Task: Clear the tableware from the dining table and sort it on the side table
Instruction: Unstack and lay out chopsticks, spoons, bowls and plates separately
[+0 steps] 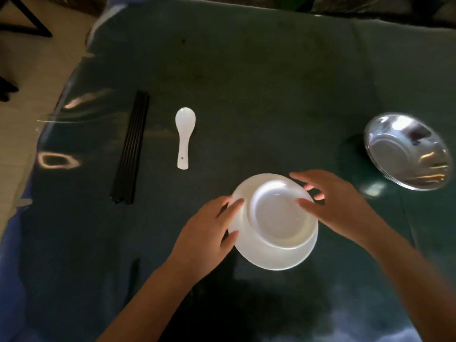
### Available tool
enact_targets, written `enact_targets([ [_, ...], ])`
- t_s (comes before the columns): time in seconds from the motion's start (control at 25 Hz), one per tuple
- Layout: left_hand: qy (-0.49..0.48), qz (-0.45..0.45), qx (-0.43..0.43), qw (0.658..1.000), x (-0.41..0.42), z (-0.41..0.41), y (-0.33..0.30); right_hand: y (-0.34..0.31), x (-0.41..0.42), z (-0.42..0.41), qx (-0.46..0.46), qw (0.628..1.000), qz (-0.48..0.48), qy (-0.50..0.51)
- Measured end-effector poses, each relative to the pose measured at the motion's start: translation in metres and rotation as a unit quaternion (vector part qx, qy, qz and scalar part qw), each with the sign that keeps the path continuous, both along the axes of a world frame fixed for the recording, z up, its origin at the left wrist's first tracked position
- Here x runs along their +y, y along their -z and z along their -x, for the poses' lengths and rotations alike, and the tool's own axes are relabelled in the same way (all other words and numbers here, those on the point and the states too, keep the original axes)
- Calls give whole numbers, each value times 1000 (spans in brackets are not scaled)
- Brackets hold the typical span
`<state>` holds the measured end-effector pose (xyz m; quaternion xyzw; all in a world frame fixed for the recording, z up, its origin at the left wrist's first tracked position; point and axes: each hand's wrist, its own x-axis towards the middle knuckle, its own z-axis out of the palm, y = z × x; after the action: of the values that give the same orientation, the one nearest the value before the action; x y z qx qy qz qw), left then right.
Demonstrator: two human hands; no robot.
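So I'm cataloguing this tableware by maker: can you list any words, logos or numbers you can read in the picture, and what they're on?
None can be read.
White dishes: plain, no mark showing.
Spoon: plain white, only a small hole in the handle.
Chopsticks: plain black.
Steel bowls: only blurred reflections, no lettering.
Table cover: no print.

Beige floor (29, 70); black chair legs (27, 23)
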<state>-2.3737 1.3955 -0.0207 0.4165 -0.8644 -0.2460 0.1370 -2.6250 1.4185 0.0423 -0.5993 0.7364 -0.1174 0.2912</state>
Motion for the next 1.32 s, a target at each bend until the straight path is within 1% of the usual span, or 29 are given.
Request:
enact_targets([
  [0.04,41,29,-14,999,5,-1,1,1,11,-1,-11,1000,2,11],
  [0.08,70,38,-25,996,11,-2,3,4,20,-2,-14,1000,3,24],
  [0.2,125,56,-60,989,24,-9,13,18,32,-7,-41,994,-4,101],
  [0.28,144,100,-56,983,29,-7,17,27,34,-8,-105,980,-29,165],
  [0.36,168,150,-11,974,31,-1,24,31,33,-7,-187,956,-55,219],
  [0.4,176,170,9,970,31,1,26,32,32,-7,-198,951,-58,231],
  [0.44,178,187,19,966,30,3,27,32,31,-7,-191,952,-52,234],
  [0.52,195,218,6,956,27,2,30,29,29,-5,-186,951,-28,245],
  [0.6,218,244,-24,945,25,-1,35,25,25,3,-205,939,-10,275],
  [0.72,232,235,-24,944,22,1,43,20,22,22,-254,909,1,330],
  [0.8,234,234,-35,943,18,1,47,15,18,33,-276,899,17,339],
  [0.88,239,242,-47,939,16,-2,50,12,14,42,-273,901,37,336],
  [1.0,234,248,-32,940,14,6,50,10,5,52,-262,903,53,336],
  [1.16,188,222,45,956,-1,61,40,9,-4,58,-257,906,58,330],
  [1.24,177,193,59,963,-8,90,33,6,-12,62,-251,908,62,330],
  [1.32,177,186,65,964,-13,109,31,6,-30,64,-242,913,63,322],
])
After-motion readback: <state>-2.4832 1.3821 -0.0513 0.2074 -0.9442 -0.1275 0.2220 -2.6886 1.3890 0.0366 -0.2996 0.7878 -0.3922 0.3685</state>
